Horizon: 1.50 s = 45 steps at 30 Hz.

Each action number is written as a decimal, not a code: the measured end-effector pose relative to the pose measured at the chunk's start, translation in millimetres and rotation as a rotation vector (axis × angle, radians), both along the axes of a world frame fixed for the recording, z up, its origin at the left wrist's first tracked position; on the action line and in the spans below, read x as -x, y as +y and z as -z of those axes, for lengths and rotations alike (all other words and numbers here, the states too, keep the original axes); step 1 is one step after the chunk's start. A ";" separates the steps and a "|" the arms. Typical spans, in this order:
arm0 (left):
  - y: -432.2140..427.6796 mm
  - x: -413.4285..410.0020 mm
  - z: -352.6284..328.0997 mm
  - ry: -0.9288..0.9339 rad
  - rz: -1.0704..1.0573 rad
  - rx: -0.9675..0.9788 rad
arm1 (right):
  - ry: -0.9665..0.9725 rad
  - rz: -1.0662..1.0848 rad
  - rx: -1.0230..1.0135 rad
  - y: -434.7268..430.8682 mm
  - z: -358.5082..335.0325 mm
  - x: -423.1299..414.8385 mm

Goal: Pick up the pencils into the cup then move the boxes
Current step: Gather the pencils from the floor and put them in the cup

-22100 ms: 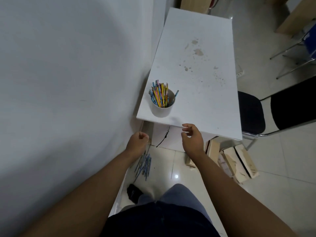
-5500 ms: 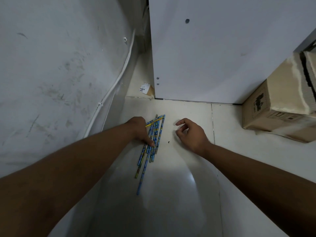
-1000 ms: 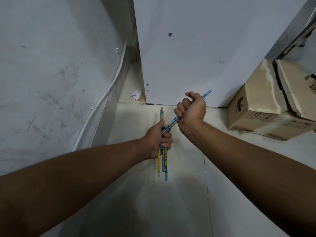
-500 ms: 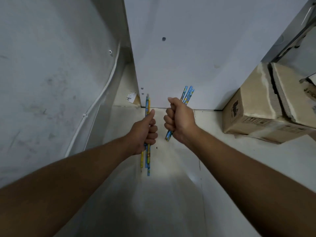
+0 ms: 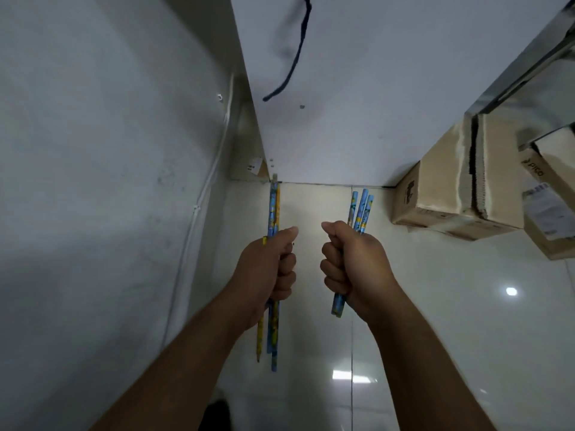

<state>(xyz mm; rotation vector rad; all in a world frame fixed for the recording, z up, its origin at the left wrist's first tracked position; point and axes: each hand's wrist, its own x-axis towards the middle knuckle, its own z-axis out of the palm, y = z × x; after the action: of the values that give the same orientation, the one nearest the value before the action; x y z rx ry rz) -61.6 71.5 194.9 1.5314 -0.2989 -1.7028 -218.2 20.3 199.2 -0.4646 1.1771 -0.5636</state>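
My left hand (image 5: 270, 269) grips a bundle of blue and yellow pencils (image 5: 273, 209) upright in its fist, their ends sticking out above and below it. My right hand (image 5: 351, 265) grips a second bundle of blue patterned pencils (image 5: 361, 209), also upright. Both fists are raised side by side above the tiled floor. Two cardboard boxes stand on the floor at the right: a larger one (image 5: 448, 194) and another (image 5: 550, 206) at the frame's edge. The cup is out of view.
The white side panel of the table (image 5: 357, 104) rises just ahead, with a dark cord (image 5: 295, 57) hanging on it. A grey wall (image 5: 102, 181) with a white cable runs along the left. Glossy floor tiles (image 5: 451, 337) lie below.
Both fists have risen with their pencils as the view lifted from the floor. The right hand's bundle has turned more upright. The dark cord on the panel has come into view.
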 end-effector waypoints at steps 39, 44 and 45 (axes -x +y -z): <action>-77.1 13.5 -588.4 0.176 -0.446 0.183 | 0.220 -0.220 0.149 -68.5 -595.9 -7.3; -150.2 -20.0 -596.5 -0.002 -0.404 0.239 | 0.253 -0.324 0.187 -124.0 -604.6 -53.3; -163.1 -26.4 -597.8 -0.046 -0.387 0.251 | 0.252 -0.329 0.198 -134.4 -605.4 -61.5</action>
<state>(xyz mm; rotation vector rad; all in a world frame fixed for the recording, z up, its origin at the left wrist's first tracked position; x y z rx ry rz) -35.2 -91.6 792.7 1.3424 -0.2138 -1.2787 -156.7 -114.1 804.7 -0.9006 1.2550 -0.3425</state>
